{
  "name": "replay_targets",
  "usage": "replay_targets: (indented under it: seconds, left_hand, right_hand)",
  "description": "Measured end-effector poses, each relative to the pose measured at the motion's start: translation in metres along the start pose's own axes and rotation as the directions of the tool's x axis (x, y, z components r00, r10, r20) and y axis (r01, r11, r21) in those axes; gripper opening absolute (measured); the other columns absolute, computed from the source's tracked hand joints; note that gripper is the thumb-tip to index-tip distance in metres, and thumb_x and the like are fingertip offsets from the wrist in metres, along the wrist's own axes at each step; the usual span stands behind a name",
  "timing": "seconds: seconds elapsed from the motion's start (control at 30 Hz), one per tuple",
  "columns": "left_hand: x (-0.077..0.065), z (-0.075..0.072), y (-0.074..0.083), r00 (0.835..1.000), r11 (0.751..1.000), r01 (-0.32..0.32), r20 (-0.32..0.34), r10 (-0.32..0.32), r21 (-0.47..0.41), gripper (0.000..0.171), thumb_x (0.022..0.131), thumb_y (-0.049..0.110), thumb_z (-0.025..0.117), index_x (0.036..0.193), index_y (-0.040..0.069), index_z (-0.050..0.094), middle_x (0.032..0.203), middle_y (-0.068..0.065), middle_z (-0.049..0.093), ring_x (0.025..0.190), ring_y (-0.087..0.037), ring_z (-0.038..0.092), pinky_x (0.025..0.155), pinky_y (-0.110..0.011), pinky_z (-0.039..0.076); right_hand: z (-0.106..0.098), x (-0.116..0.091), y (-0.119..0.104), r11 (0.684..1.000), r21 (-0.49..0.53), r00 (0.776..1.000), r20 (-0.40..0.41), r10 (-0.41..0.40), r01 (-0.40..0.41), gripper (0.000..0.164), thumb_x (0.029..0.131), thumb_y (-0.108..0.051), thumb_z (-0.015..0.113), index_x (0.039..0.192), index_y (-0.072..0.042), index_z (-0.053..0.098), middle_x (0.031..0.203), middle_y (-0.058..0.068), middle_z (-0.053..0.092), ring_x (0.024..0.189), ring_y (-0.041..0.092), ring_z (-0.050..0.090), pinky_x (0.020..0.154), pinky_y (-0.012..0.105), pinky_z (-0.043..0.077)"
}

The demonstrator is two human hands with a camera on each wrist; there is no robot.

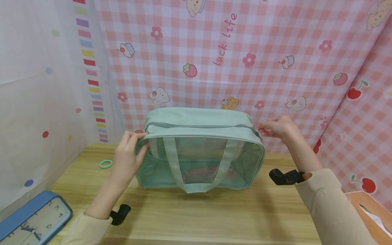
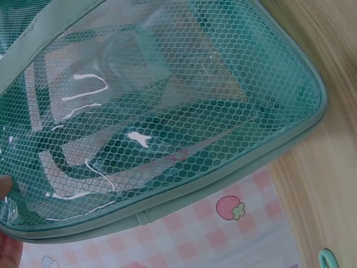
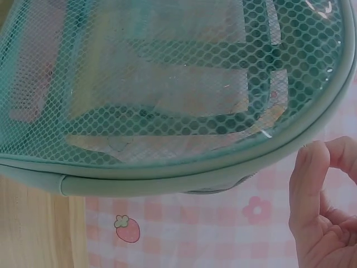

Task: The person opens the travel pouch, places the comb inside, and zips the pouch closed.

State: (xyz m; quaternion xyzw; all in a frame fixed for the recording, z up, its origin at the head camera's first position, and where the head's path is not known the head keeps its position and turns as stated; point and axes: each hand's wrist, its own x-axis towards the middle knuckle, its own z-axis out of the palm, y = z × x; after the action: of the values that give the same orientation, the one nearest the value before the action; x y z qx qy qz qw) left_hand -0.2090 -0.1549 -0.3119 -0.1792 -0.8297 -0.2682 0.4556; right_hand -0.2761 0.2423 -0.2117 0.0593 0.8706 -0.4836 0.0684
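Note:
A mint-green bag (image 1: 199, 117) with clear and mesh panels stands upright on the table, its strap handle (image 1: 173, 156) hanging down the front. A grey zipper (image 1: 199, 126) runs along its top and bends down at both ends. My left hand (image 1: 127, 153) pinches the bag's upper left corner, thumb in front. My right hand (image 1: 277, 127) is at the zipper's right end, thumb and index finger pinched together right beside the bag's edge; the zipper pull there is hidden by the fingertips. Through the mesh, flat pale items (image 3: 189, 89) show inside.
A green ring (image 1: 105, 164) lies on the wooden table (image 1: 183, 217) left of the bag. A blue-framed clock-like object (image 1: 36, 217) is at the front left, an orange sheet (image 1: 364, 207) at the right. Checked pink cloth (image 1: 214, 51) hangs close behind the bag.

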Motion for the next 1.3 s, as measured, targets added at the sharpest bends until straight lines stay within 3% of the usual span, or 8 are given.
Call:
replay_targets:
  seconds: [0.17, 0.33, 0.43, 0.57, 0.73, 1.07, 1.2, 1.3]
  left_hand:
    - [0.0, 0.0, 0.0, 1.0, 1.0, 0.003, 0.002, -0.003, -0.002, 0.031, 0.073, -0.004, 0.072, 0.101, -0.005, 0.06, 0.088, -0.017, 0.051, 0.08, -0.029, 0.056, 0.063, -0.036, 0.049]
    - [0.0, 0.001, 0.0, 1.0, 1.0, 0.012, 0.012, -0.011, -0.002, 0.031, 0.073, -0.004, 0.072, 0.102, -0.006, 0.06, 0.088, -0.016, 0.051, 0.08, -0.029, 0.056, 0.065, -0.037, 0.049]
    - [0.0, 0.0, 0.0, 1.0, 1.0, 0.017, 0.019, -0.017, 0.002, 0.031, 0.073, -0.004, 0.072, 0.102, -0.006, 0.06, 0.088, -0.017, 0.05, 0.082, -0.029, 0.056, 0.066, -0.038, 0.05]
    - [-0.001, -0.001, 0.0, 1.0, 1.0, 0.017, 0.018, -0.017, 0.004, 0.032, 0.073, -0.004, 0.072, 0.102, -0.006, 0.06, 0.089, -0.017, 0.05, 0.083, -0.03, 0.056, 0.067, -0.039, 0.051]
    - [-0.001, -0.001, 0.0, 1.0, 1.0, 0.018, 0.019, -0.018, -0.003, 0.031, 0.073, -0.004, 0.071, 0.102, -0.006, 0.06, 0.089, -0.017, 0.05, 0.083, -0.03, 0.056, 0.068, -0.039, 0.051]
    - [0.0, 0.0, 0.0, 1.0, 1.0, 0.02, 0.008, -0.02, -0.013, 0.03, 0.074, -0.006, 0.07, 0.102, -0.007, 0.059, 0.089, -0.018, 0.05, 0.084, -0.03, 0.057, 0.069, -0.04, 0.051]
    - [0.0, -0.001, 0.001, 1.0, 1.0, 0.022, 0.012, -0.021, -0.012, 0.03, 0.074, -0.006, 0.07, 0.102, -0.007, 0.059, 0.089, -0.018, 0.05, 0.084, -0.03, 0.057, 0.069, -0.04, 0.051]
    - [0.0, 0.0, 0.001, 1.0, 1.0, 0.021, 0.015, -0.021, -0.011, 0.03, 0.074, -0.006, 0.07, 0.102, -0.007, 0.059, 0.089, -0.018, 0.051, 0.084, -0.03, 0.057, 0.069, -0.04, 0.051]
  right_hand:
    - [0.0, 0.002, 0.005, 0.996, 0.082, 0.999, 0.013, 0.033, -0.034, 0.005, 0.083, -0.015, 0.061, 0.082, -0.009, 0.06, 0.062, -0.009, 0.063, 0.06, 0.001, 0.062, 0.071, 0.017, 0.054]
    - [-0.003, 0.005, 0.018, 0.993, 0.116, 0.999, 0.02, 0.029, -0.032, 0.014, 0.083, -0.013, 0.06, 0.093, -0.004, 0.056, 0.065, -0.009, 0.062, 0.063, 0.0, 0.062, 0.072, 0.016, 0.054]
    - [-0.007, 0.007, 0.028, 0.992, 0.119, 0.999, 0.018, 0.042, -0.044, 0.012, 0.084, -0.014, 0.061, 0.091, -0.004, 0.056, 0.065, -0.01, 0.062, 0.063, 0.0, 0.062, 0.069, 0.015, 0.054]
    - [-0.01, 0.01, 0.041, 0.971, 0.215, 0.994, 0.065, 0.09, -0.102, 0.004, 0.085, -0.01, 0.059, 0.082, -0.008, 0.057, 0.064, -0.008, 0.063, 0.061, 0.0, 0.062, 0.067, 0.013, 0.053]
    - [-0.01, 0.011, 0.051, 0.955, 0.27, 0.99, 0.099, 0.104, -0.127, 0.021, 0.086, -0.006, 0.057, 0.067, -0.014, 0.062, 0.062, -0.006, 0.064, 0.059, 0.0, 0.062, 0.064, 0.013, 0.053]
    - [-0.008, 0.017, 0.058, 0.945, 0.294, 0.986, 0.129, 0.11, -0.144, 0.017, 0.085, -0.004, 0.056, 0.069, -0.01, 0.057, 0.06, -0.005, 0.064, 0.056, 0.0, 0.062, 0.062, 0.013, 0.053]
    - [-0.007, 0.018, 0.061, 0.943, 0.301, 0.985, 0.131, 0.11, -0.146, 0.006, 0.084, -0.003, 0.057, 0.08, -0.004, 0.052, 0.059, -0.005, 0.063, 0.055, 0.0, 0.062, 0.062, 0.013, 0.054]
    - [-0.005, 0.019, 0.064, 0.951, 0.279, 0.987, 0.128, 0.102, -0.134, 0.022, 0.084, -0.003, 0.057, 0.101, 0.002, 0.044, 0.061, -0.006, 0.062, 0.057, 0.0, 0.061, 0.063, 0.014, 0.054]
